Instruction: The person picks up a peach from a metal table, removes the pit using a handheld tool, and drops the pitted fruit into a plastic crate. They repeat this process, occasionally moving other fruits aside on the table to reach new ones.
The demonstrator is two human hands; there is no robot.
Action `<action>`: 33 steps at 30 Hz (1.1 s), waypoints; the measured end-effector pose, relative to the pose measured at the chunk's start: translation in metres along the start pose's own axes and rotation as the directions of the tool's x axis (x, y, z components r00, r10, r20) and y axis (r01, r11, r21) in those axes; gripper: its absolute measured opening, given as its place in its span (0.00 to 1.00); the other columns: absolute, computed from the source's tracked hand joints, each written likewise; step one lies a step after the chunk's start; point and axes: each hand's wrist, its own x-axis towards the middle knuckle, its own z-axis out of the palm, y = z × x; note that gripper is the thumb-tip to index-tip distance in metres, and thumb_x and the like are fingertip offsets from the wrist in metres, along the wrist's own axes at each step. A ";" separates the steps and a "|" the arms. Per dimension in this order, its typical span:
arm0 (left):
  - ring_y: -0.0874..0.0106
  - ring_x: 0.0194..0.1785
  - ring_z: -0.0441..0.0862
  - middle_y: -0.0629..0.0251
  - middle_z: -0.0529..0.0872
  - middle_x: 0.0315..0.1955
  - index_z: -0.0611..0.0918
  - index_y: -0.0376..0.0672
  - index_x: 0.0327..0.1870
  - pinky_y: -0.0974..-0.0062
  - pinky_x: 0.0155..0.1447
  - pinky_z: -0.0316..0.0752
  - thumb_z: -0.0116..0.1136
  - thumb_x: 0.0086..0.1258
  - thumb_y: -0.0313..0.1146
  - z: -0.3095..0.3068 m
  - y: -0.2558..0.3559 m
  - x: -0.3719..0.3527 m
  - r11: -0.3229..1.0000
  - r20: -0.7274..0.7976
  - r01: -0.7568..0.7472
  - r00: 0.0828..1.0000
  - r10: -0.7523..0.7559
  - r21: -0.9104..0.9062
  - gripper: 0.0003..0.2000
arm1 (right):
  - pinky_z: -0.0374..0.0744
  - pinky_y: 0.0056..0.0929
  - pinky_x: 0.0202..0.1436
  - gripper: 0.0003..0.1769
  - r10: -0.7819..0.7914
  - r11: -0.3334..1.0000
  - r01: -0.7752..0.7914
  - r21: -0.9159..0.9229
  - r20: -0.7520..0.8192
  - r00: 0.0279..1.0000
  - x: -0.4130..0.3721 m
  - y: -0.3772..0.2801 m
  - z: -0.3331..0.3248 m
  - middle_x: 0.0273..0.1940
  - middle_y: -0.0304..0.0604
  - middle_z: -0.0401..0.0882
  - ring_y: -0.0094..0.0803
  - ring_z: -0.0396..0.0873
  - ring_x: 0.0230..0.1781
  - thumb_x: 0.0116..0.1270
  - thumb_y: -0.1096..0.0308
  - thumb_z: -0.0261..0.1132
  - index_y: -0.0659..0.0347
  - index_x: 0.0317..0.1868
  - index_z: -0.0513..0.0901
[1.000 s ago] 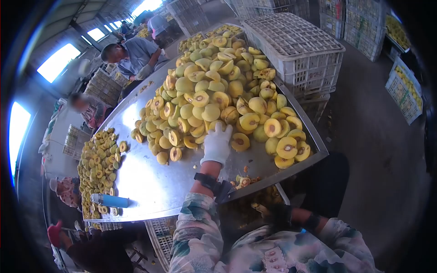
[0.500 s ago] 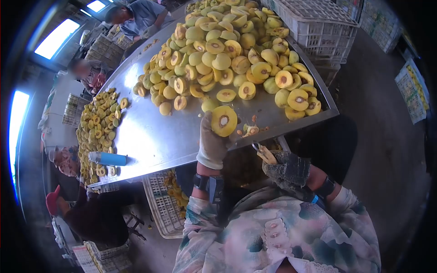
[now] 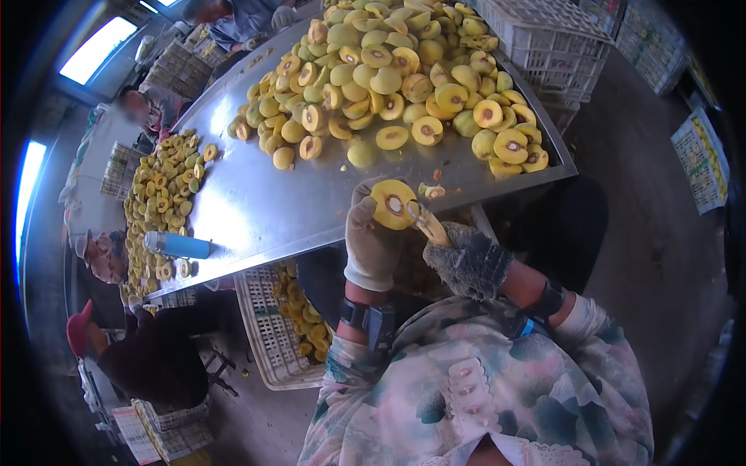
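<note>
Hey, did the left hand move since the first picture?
Yes. Against the metal table, the left hand came back toward the person, from the fruit pile to around the table's near edge, holding a fruit half.

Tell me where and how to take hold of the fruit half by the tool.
The fruit half is probably best gripped by its rounded outer rim from the left, where the left hand holds it: its flat cut face is exposed, and the tool points in from the right.
</note>
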 end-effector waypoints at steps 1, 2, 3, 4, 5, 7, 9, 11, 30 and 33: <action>0.59 0.48 0.76 0.53 0.75 0.46 0.68 0.39 0.54 0.62 0.52 0.73 0.47 0.62 0.40 -0.001 0.001 -0.002 0.999 0.065 -0.013 0.998 0.015 -0.029 0.21 | 0.69 0.22 0.18 0.10 -0.017 1.000 0.017 -0.011 -0.009 1.000 0.000 0.002 0.000 0.21 0.32 0.71 0.19 0.68 0.16 0.63 0.65 0.62 0.56 0.44 0.75; 0.57 0.52 0.74 0.52 0.74 0.48 0.67 0.38 0.54 0.59 0.57 0.70 0.48 0.58 0.36 -0.001 0.001 -0.004 0.998 0.129 -0.023 0.991 0.030 -0.058 0.22 | 0.69 0.22 0.18 0.10 -0.015 1.000 0.015 -0.008 -0.010 1.000 -0.002 0.001 0.001 0.21 0.32 0.71 0.19 0.68 0.16 0.63 0.65 0.62 0.56 0.44 0.75; 0.57 0.52 0.74 0.52 0.74 0.48 0.67 0.38 0.54 0.59 0.57 0.70 0.48 0.58 0.36 0.000 0.000 -0.006 0.998 0.127 -0.018 0.992 0.025 -0.057 0.22 | 0.69 0.22 0.18 0.10 0.026 1.000 -0.026 -0.003 -0.003 1.000 -0.004 -0.002 0.002 0.21 0.32 0.71 0.19 0.68 0.16 0.63 0.65 0.62 0.56 0.44 0.75; 0.55 0.53 0.74 0.52 0.73 0.49 0.67 0.38 0.55 0.59 0.58 0.71 0.49 0.55 0.35 0.001 0.000 -0.007 0.998 0.141 -0.052 0.988 0.056 -0.033 0.24 | 0.69 0.22 0.18 0.10 0.066 0.998 -0.066 0.002 0.005 0.998 -0.007 -0.004 0.003 0.20 0.32 0.71 0.20 0.68 0.16 0.63 0.64 0.62 0.56 0.44 0.75; 0.54 0.53 0.74 0.52 0.73 0.49 0.67 0.38 0.55 0.59 0.58 0.71 0.49 0.53 0.33 0.002 -0.001 -0.008 0.996 0.157 -0.086 0.984 0.086 -0.009 0.25 | 0.69 0.22 0.18 0.10 0.068 0.998 -0.068 0.006 0.003 0.998 -0.009 -0.005 0.004 0.20 0.32 0.71 0.20 0.68 0.16 0.63 0.64 0.62 0.56 0.44 0.75; 0.54 0.54 0.74 0.52 0.73 0.49 0.66 0.38 0.55 0.59 0.58 0.71 0.51 0.53 0.34 0.003 -0.005 -0.010 0.994 0.165 -0.114 0.980 0.112 -0.001 0.25 | 0.67 0.17 0.19 0.08 0.092 0.996 -0.092 -0.001 0.005 0.996 -0.013 -0.005 0.005 0.23 0.30 0.72 0.17 0.68 0.18 0.66 0.63 0.59 0.56 0.41 0.76; 0.54 0.54 0.73 0.53 0.73 0.49 0.66 0.38 0.56 0.58 0.58 0.70 0.53 0.54 0.35 0.006 -0.006 -0.013 0.990 0.172 -0.143 0.975 0.139 0.009 0.26 | 0.67 0.17 0.19 0.08 0.074 0.997 -0.074 0.033 0.019 0.997 -0.013 -0.001 0.005 0.23 0.30 0.72 0.17 0.68 0.18 0.67 0.63 0.59 0.56 0.41 0.76; 0.55 0.54 0.73 0.54 0.73 0.49 0.67 0.40 0.54 0.58 0.58 0.71 0.57 0.57 0.36 0.013 -0.004 -0.019 0.990 0.191 -0.122 0.976 0.107 0.066 0.24 | 0.66 0.17 0.19 0.08 0.055 0.996 -0.057 0.069 0.032 0.998 -0.013 0.004 0.005 0.23 0.30 0.72 0.17 0.68 0.18 0.67 0.63 0.58 0.56 0.42 0.76; 0.60 0.53 0.73 0.53 0.68 0.50 0.62 0.46 0.47 0.65 0.55 0.71 0.43 0.66 0.23 0.044 -0.018 -0.037 0.803 0.099 -0.380 0.920 0.379 0.459 0.11 | 0.71 0.17 0.24 0.11 -0.061 0.951 0.045 0.306 0.042 0.997 -0.027 0.009 0.024 0.28 0.32 0.74 0.17 0.72 0.23 0.67 0.67 0.58 0.58 0.48 0.75; 0.60 0.53 0.73 0.53 0.68 0.49 0.62 0.46 0.45 0.65 0.55 0.72 0.42 0.65 0.22 0.045 -0.021 -0.033 0.752 0.193 -0.521 0.852 0.487 0.404 0.11 | 0.72 0.16 0.25 0.12 -0.032 0.932 -0.032 0.361 0.170 0.985 -0.033 0.000 0.017 0.31 0.31 0.75 0.16 0.74 0.25 0.67 0.66 0.58 0.57 0.50 0.74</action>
